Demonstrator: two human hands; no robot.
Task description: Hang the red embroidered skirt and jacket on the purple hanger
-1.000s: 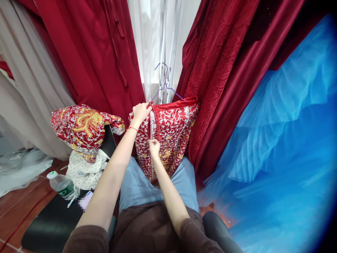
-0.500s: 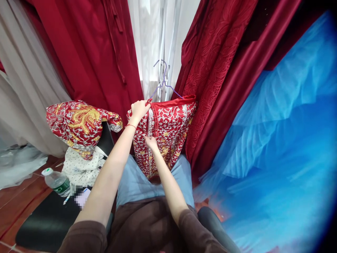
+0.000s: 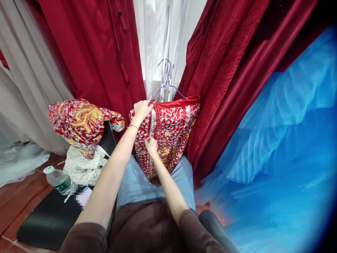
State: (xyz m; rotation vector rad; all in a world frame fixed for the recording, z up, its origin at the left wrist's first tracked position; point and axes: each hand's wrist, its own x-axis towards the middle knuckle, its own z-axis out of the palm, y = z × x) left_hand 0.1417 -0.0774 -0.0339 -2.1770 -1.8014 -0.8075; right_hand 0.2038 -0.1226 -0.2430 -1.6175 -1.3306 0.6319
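Observation:
A red embroidered skirt (image 3: 171, 130) with silver and gold patterns hangs from a purple wire hanger (image 3: 168, 75) and rests partly across my lap. My left hand (image 3: 142, 109) grips its red waistband at the upper left corner, fingers folded over the edge. Lower down, my right hand (image 3: 151, 145) pinches the cloth beside the silver-trimmed front edge. Its fingertips are partly hidden, so I cannot see exactly what lies between them. A thin red cord dangles down the skirt's front between the two hands.
To the left, a matching embroidered garment (image 3: 81, 123) drapes over a chair back. A dotted white cloth (image 3: 81, 165), a water bottle (image 3: 58, 181) and a pen (image 3: 67, 198) are by the black seat (image 3: 44, 221). Red curtains (image 3: 105, 52) hang ahead; blue tulle (image 3: 276, 168) spreads rightward.
The whole view has shifted slightly, so things sit a little further right. Both hands keep their places on the skirt, with only a slight change in the right fingers.

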